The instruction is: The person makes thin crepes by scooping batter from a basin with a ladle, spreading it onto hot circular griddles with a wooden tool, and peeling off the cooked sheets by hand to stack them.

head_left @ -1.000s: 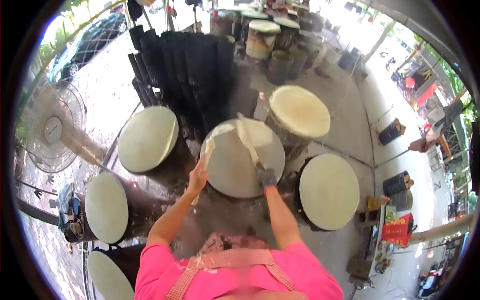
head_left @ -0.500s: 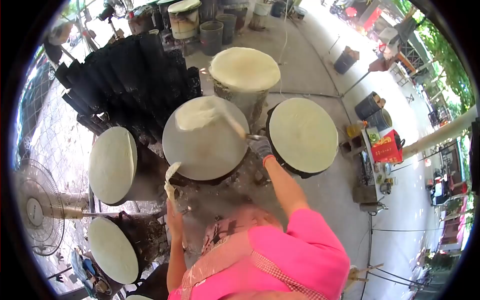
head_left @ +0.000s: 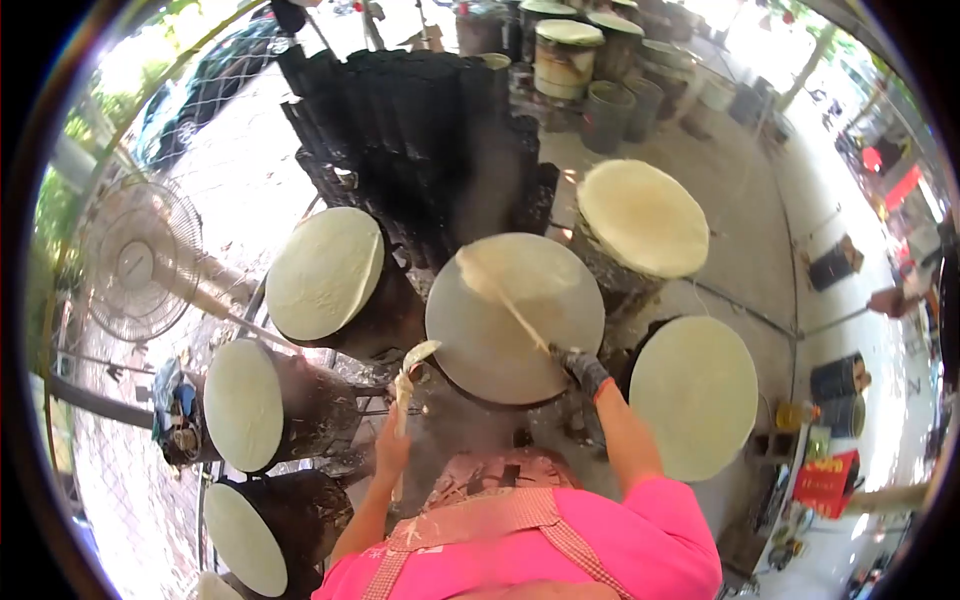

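My right hand (head_left: pixel 584 371), in a dark glove, is closed on a long wooden spreader (head_left: pixel 518 315). The spreader's far end rests on a round grey griddle (head_left: pixel 490 345) in front of me. A thin, pale layer of batter (head_left: pixel 540 265) lies over the griddle's far part. My left hand (head_left: pixel 392 452) grips a ladle (head_left: pixel 404 388) coated in pale batter, held upright just left of the griddle's near edge. Nearest to my right hand on the other side is a griddle covered by a pale round sheet (head_left: pixel 695 395).
More pale round sheets cover griddles at the left (head_left: pixel 325 275) and far right (head_left: pixel 643 218). Dark stacked cylinders (head_left: pixel 420 130) stand behind the central griddle. A fan (head_left: pixel 140 260) is at far left, several buckets (head_left: pixel 607 115) at the back, and a red bag (head_left: pixel 826 482) at right.
My view has turned, shifting the scene rightward. The thick batter patch on the griddle has become a thinner layer, and the spreader has swept across it. Both hands keep their tools.
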The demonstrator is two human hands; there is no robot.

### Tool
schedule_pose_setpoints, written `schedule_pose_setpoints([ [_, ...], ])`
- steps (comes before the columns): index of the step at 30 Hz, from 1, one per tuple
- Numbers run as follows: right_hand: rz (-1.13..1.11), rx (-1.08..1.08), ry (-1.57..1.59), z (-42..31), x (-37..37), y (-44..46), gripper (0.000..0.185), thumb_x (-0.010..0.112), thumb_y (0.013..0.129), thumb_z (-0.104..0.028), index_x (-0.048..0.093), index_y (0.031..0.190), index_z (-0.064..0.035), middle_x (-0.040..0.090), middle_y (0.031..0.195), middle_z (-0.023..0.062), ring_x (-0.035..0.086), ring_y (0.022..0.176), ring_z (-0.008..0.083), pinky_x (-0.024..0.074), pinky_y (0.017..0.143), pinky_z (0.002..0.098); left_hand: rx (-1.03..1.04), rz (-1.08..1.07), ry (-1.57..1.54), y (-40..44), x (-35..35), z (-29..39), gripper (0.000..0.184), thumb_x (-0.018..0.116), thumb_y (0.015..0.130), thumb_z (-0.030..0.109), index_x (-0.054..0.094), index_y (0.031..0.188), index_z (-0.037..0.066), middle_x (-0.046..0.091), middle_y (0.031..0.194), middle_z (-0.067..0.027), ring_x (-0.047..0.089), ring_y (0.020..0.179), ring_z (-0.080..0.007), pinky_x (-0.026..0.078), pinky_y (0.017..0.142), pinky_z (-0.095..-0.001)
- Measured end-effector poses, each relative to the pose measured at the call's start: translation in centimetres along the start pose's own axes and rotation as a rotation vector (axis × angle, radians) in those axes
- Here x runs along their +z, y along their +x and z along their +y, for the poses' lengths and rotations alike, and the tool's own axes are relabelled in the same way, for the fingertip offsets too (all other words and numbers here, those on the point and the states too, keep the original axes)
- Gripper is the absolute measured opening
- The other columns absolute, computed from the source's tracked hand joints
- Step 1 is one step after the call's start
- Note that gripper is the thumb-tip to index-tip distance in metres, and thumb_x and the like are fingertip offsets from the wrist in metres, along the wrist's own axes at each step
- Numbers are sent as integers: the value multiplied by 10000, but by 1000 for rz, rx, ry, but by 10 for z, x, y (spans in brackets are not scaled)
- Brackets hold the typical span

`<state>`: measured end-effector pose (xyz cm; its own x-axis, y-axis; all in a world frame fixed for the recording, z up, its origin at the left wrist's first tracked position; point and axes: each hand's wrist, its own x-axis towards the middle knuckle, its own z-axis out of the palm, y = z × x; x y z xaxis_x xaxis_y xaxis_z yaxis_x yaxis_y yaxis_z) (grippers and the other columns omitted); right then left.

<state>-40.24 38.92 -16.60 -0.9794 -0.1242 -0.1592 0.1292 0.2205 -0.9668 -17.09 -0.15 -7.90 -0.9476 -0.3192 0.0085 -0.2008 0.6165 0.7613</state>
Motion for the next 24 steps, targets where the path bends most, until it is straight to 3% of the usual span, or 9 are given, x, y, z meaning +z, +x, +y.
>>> schedule_pose_setpoints([
  [4,-219,410,150,-78,-66,-1,226,562,791,-155,576,1000,-70,589,707,27,523,604,143,448,544,269,-476,-50,-260,-28,-20,69,668,430,666,-2,289,1307,118,534,963,-140,546,641,-204,438,520,-289],
  [6,-40,497,494,-141,-60,10,90,608,752,-188,617,789,-106,540,590,-13,427,418,83,335,347,256,-570,-40,-377,-54,-22,73,679,427,662,-10,293,1308,148,541,735,-104,465,426,-145,378,362,-279],
  [7,-70,583,228,-146,-56,19,105,599,759,-206,599,775,-101,530,576,5,427,413,98,333,333,260,-593,-38,-445,-62,-18,71,686,427,662,-14,287,1310,160,496,673,-78,429,395,-131,349,338,-272],
  [10,-278,488,94,-151,-29,-6,108,575,782,-200,592,807,-96,515,570,6,436,423,112,355,357,266,-670,-27,-609,-72,-13,70,704,425,666,-27,263,1317,186,397,544,-25,350,334,-102,285,287,-259],
  [13,-439,-127,-46,-83,-61,8,186,587,769,-156,591,924,-53,542,698,29,493,604,134,411,538,284,-746,-15,-682,-89,-21,87,720,422,678,-42,226,1325,204,369,525,-20,330,331,-105,275,280,-263],
  [15,-407,468,230,-146,-73,12,201,607,745,-184,595,880,-35,558,701,31,499,595,133,411,527,277,-724,20,-650,-105,-20,76,718,423,679,-45,228,1325,201,368,522,-19,330,331,-107,277,280,-265],
  [17,-123,457,244,-169,-61,49,192,590,776,-220,644,863,-58,583,631,37,469,404,127,359,328,275,-727,30,-655,-117,-21,72,718,430,683,-47,217,1329,180,377,515,-20,335,336,-111,279,287,-267],
  [22,-497,681,-195,-130,-39,39,280,667,706,-334,621,797,-74,484,522,11,432,391,130,338,343,288,-786,114,-674,-139,-12,40,716,454,680,-48,233,1324,174,400,520,-19,358,357,-102,296,313,-253],
  [24,-700,436,-180,-110,-61,37,320,634,739,-257,566,977,-54,531,809,57,479,605,126,405,503,272,-845,157,-758,-135,-8,54,713,463,676,-50,252,1318,178,412,526,-18,368,367,-97,307,325,-244],
])
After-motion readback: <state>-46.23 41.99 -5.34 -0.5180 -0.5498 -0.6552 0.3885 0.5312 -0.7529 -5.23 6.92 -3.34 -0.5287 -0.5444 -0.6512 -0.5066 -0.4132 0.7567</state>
